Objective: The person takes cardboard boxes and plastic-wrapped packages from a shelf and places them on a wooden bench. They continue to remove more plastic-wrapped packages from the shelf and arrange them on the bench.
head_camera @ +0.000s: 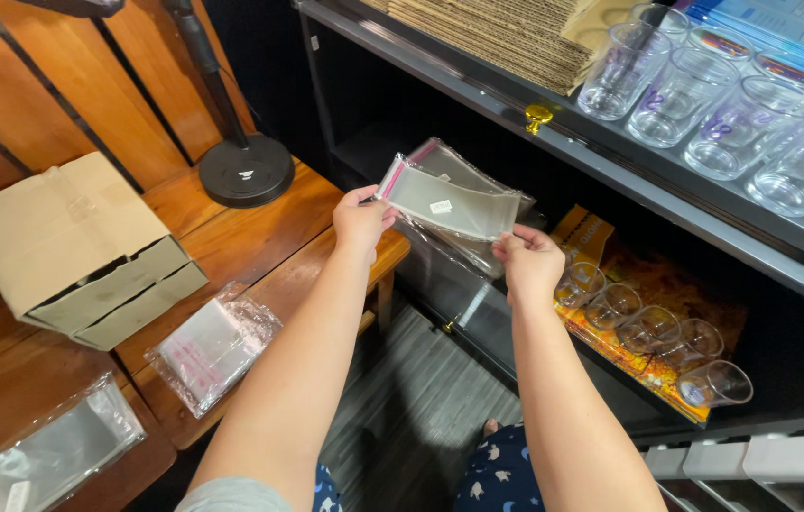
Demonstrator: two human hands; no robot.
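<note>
Up in the middle of the view, both hands hold a stack of clear cellophane bags with a red strip along the far left edge. At the stack's left corner the left hand is pinched shut on it, thumb on top; at the right corner the right hand grips it the same way. So the 2 hands stand apart with the bags stretched between them, in the air in front of a dark open cabinet

On the wooden tabletop to the left lie a cardboard box, a pack of clear bags near the tabletop's right edge, and another clear pack at the near left corner. A black round stand base sits farther back

Inside the cabinet, low on the right, 5 small clear plastic cups lie on their sides on a yellow tray. On top of the cabinet stand taller clear cups beside stacked corrugated cardboard sheets
</note>
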